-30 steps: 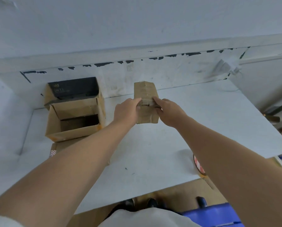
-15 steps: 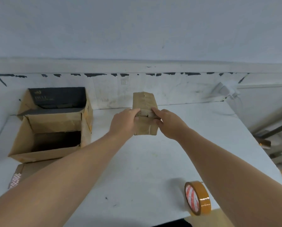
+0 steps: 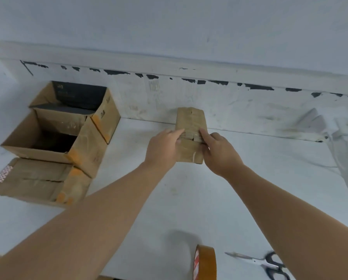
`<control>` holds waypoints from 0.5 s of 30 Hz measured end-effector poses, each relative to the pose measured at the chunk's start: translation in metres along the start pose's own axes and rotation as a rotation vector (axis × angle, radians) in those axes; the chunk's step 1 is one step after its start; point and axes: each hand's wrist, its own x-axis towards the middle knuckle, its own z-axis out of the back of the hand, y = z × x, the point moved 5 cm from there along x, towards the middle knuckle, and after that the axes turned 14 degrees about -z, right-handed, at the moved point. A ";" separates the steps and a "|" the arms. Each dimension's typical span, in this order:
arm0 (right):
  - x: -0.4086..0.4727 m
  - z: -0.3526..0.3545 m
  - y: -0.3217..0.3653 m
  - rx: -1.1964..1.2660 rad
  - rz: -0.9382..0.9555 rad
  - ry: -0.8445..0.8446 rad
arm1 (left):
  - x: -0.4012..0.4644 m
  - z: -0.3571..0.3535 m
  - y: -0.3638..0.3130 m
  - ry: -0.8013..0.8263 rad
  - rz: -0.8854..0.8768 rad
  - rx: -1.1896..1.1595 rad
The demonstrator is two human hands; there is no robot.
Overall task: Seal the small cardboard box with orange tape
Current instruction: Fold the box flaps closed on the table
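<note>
Both hands are gripping the small cardboard box (image 3: pixel 190 126), a matte brown block standing far-centre on the white table (image 3: pixel 249 188); left hand (image 3: pixel 162 148) is pinching its left edge, right hand (image 3: pixel 219 153) curling round its right edge. Glossy orange tape roll (image 3: pixel 206 263) is standing on edge near the table's front edge, scissors (image 3: pixel 264 263) lying just right, well apart from the box. Open cardboard boxes (image 3: pixel 54 134) are sitting far left, bare tabletop lying between.

Tape roll (image 3: pixel 205 263), scissors (image 3: pixel 270 263) edge-cropped.
</note>
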 end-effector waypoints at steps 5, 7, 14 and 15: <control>-0.002 -0.005 -0.017 -0.019 0.075 -0.126 | -0.002 -0.026 -0.004 -0.162 -0.004 -0.047; -0.001 -0.004 -0.022 -0.038 0.111 -0.169 | -0.003 -0.031 -0.007 -0.233 -0.013 -0.064; -0.031 -0.024 -0.040 -0.015 0.169 -0.322 | -0.038 -0.067 -0.016 -0.348 -0.093 -0.085; -0.039 -0.026 -0.042 -0.008 0.175 -0.339 | -0.044 -0.069 -0.018 -0.357 -0.107 -0.073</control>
